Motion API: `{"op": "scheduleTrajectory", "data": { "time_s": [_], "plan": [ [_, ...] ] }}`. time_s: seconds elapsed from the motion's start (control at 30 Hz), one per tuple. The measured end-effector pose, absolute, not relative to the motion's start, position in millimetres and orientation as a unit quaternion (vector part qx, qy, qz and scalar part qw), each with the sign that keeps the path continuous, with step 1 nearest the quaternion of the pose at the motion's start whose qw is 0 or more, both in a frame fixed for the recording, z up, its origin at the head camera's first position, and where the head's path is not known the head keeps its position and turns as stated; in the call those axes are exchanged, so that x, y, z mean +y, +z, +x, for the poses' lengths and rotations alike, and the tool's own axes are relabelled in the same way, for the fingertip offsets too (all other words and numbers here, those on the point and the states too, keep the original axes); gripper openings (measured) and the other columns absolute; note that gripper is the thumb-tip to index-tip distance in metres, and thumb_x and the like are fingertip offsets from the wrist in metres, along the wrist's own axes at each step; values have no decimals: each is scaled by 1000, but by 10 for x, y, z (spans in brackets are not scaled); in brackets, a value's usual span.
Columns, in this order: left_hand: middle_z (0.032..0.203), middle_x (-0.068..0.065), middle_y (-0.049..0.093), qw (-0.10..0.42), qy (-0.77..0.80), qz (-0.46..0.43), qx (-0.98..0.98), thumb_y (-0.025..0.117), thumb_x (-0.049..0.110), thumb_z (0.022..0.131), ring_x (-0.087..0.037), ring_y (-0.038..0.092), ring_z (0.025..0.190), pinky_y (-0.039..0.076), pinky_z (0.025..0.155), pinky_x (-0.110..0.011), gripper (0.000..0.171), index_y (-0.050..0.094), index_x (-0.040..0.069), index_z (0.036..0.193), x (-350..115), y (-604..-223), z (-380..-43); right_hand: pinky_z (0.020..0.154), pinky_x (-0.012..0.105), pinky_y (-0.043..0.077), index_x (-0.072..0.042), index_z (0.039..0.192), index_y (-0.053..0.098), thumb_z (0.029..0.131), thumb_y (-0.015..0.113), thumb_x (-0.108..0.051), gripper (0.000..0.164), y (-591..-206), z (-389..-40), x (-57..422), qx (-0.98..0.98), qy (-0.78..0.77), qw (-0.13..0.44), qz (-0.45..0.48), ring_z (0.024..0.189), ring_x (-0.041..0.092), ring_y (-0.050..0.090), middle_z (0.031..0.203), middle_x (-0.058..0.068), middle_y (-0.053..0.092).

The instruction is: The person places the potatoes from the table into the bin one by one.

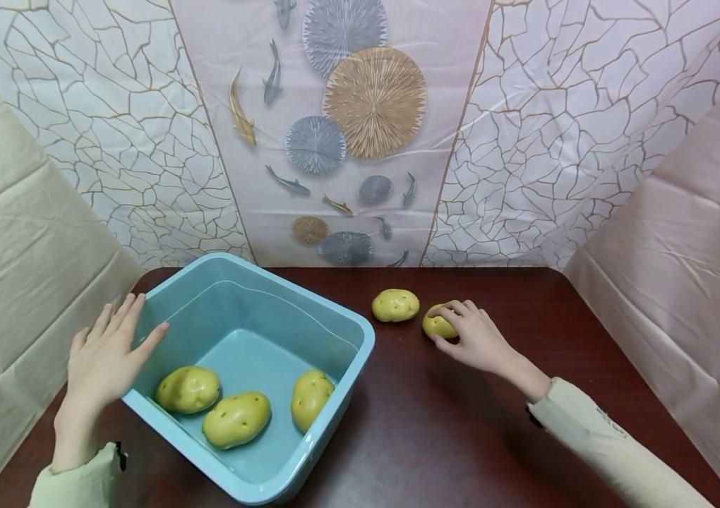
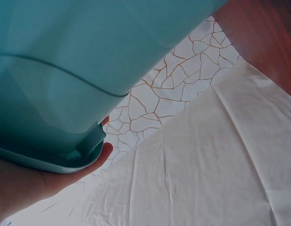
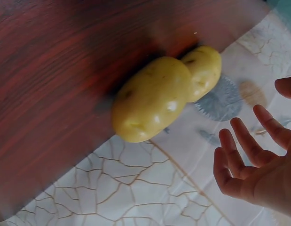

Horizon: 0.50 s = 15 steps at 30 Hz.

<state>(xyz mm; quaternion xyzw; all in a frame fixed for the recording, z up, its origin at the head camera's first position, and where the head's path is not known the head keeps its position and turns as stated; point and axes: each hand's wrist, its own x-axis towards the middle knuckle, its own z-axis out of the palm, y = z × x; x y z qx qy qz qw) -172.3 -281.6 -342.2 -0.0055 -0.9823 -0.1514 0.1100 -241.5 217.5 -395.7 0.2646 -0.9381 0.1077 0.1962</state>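
A blue plastic basin (image 1: pixel 363 339) stands on the left of the table with three yellow potatoes inside: one at the left (image 1: pixel 188 389), one in the middle (image 1: pixel 236 420), one at the right (image 1: pixel 311 400). My left hand (image 1: pixel 102 360) rests on the basin's left rim, fingers spread, thumb over the inside. Outside the basin, one potato (image 1: pixel 395 305) lies behind its right corner. My right hand (image 1: pixel 477 340) is over another potato (image 1: pixel 438 326) beside it, partly covering it in the head view. In the right wrist view, the fingers (image 3: pixel 248 141) are spread and apart from the nearer potato (image 3: pixel 152 100).
The dark red wooden table (image 1: pixel 423 437) ends at the back against a patterned cloth (image 1: pixel 525 141). Plain pale cloth hangs at the left (image 1: pixel 23 247) and right (image 1: pixel 684 233) sides.
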Motion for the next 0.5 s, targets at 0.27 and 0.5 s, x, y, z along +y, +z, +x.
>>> {"op": "scheduleTrajectory", "data": {
  "time_s": [0.27,0.5],
  "plan": [
    [147,-24,12,109,-152,-3,-982,29,51,92,-46,5,134,8,95,-67,71,9,5,143,-2809,-3417,-1722,61,36,40,-13,106,62,76,66,-28,33,-3998,-2476,2272,-947,110,177,246,88,25,52,102,7,61],
    [147,-25,12,107,-152,-3,-983,28,52,92,-46,4,134,8,95,-67,72,9,5,143,-2807,-3413,-1723,59,34,38,-13,104,62,76,65,-31,34,-4023,-2520,2328,-953,107,169,229,85,25,51,102,8,61]
  ]
}}
